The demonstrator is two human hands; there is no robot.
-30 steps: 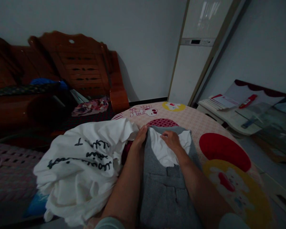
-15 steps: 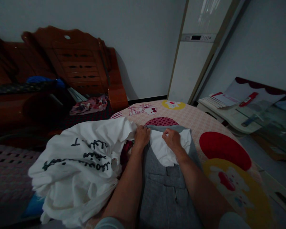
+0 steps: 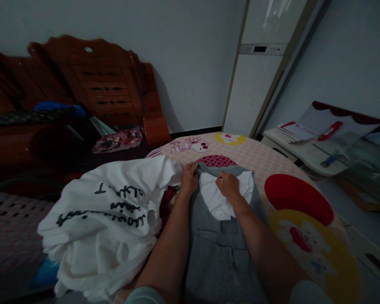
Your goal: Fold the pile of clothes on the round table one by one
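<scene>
A grey striped garment [image 3: 218, 253] with a white lining [image 3: 213, 196] lies flat before me on a round table with a patterned cloth [image 3: 288, 169]. My left hand [image 3: 189, 177] is closed on the garment's far left edge, near the collar. My right hand [image 3: 227, 185] pinches the white lining at the garment's top. A crumpled white shirt with black lettering [image 3: 114, 211] is heaped to the left, touching my left forearm.
A carved wooden bench [image 3: 91, 88] with clutter stands at the back left. A tall white cabinet [image 3: 256, 76] rises behind the table. A low side table with papers and a red object [image 3: 307, 139] is at the right. A pink perforated basket [image 3: 12, 228] sits at the far left.
My left hand went from lying along the garment's edge to gripping it. My right hand curled its fingers into a pinch on the white lining. The view shifted slightly.
</scene>
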